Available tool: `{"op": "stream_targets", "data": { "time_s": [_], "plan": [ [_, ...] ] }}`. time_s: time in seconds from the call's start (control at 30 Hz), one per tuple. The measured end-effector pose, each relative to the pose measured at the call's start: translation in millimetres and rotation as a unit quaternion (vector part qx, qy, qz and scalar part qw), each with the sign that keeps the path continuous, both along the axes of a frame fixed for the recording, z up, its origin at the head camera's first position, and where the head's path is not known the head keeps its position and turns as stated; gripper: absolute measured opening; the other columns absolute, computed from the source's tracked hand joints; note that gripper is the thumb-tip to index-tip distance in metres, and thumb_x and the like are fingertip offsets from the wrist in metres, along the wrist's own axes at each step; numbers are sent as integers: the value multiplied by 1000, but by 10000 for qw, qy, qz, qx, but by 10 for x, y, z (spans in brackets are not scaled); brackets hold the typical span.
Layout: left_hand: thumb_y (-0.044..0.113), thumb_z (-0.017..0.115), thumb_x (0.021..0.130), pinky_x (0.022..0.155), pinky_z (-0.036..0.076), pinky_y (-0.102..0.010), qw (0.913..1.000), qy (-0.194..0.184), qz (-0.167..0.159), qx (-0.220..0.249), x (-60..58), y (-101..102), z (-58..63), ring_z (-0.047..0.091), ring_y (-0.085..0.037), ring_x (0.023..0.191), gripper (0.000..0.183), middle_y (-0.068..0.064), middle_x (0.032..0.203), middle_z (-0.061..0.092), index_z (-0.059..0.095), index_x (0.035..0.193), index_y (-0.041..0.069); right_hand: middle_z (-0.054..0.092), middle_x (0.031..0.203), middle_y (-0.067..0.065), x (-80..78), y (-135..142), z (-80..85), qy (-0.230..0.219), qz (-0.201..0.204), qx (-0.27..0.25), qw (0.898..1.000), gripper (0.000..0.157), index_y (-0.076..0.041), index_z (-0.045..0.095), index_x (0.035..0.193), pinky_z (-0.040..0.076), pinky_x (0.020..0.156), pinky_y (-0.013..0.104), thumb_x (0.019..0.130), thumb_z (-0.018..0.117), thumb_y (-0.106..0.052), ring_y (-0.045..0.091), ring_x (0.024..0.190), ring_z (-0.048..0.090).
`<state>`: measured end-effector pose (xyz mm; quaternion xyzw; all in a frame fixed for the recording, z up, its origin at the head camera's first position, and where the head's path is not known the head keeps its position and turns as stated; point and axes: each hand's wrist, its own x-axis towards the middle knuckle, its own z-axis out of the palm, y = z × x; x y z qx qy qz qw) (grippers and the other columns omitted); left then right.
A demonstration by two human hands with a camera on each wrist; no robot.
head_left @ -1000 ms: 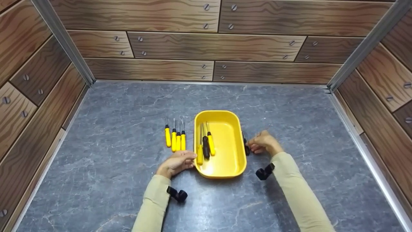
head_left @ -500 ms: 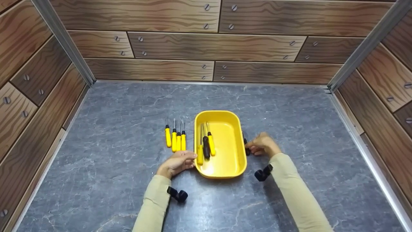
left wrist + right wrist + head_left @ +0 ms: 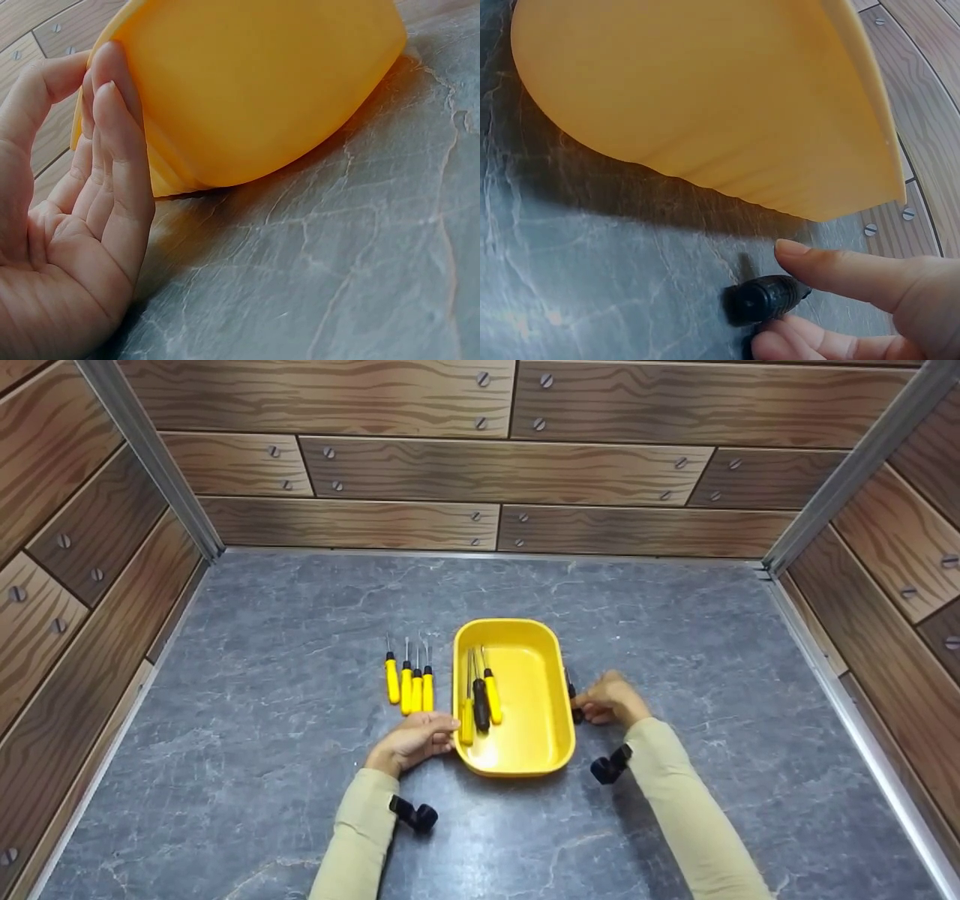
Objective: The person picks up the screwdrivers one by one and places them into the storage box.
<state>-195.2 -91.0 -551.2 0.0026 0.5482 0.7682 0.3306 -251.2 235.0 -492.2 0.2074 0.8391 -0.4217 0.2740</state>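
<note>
A yellow plastic bin (image 3: 529, 690) stands on the grey surface, with a yellow-handled screwdriver (image 3: 492, 697), a black-handled one and another yellow-handled one lying along its left side. My left hand (image 3: 416, 739) grips the bin's left rim, thumb on the edge and fingers flat along the outer wall in the left wrist view. Close outside the right wall, my right hand (image 3: 611, 697) has a black-handled screwdriver (image 3: 769, 296) between thumb and fingers, low over the surface. The bin wall partly hides its shaft from the head view.
Several yellow-handled screwdrivers (image 3: 416, 690) lie side by side to the left of the bin, tips pointing away. Wood-patterned walls (image 3: 495, 472) enclose the back and both sides.
My right hand has shifted slightly left and down, closer in at the black-handled screwdriver. The left hand and the bin have stayed in place.
</note>
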Motion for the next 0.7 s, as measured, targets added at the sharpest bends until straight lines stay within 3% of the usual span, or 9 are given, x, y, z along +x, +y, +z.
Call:
{"op": "stream_targets", "data": {
  "time_s": [0.43, 0.7],
  "plan": [
    [11, 57, 91, 69, 53, -17, 10000, -4, -14, -12, -8, 18, -16, 60, -5, 66, 6, 6, 75, 68, 62, 88, 12, 56, 49, -6, 3, 10, -38, -22, 45, -207, 9998, 18, -8, 55, 73, 53, 49, 18, 79, 71, -6, 4, 45, 55],
    [14, 63, 89, 71, 53, -18, 10000, -18, 9, -1, 1, 0, 1, 61, -6, 67, 3, 5, 77, 69, 63, 90, 11, 54, 47, -7, 11, 18, -27, 77, -1, -349, 9994, 20, -11, 60, 63, 52, 47, 18, 77, 73, -6, 3, 42, 53]
  ]
}}
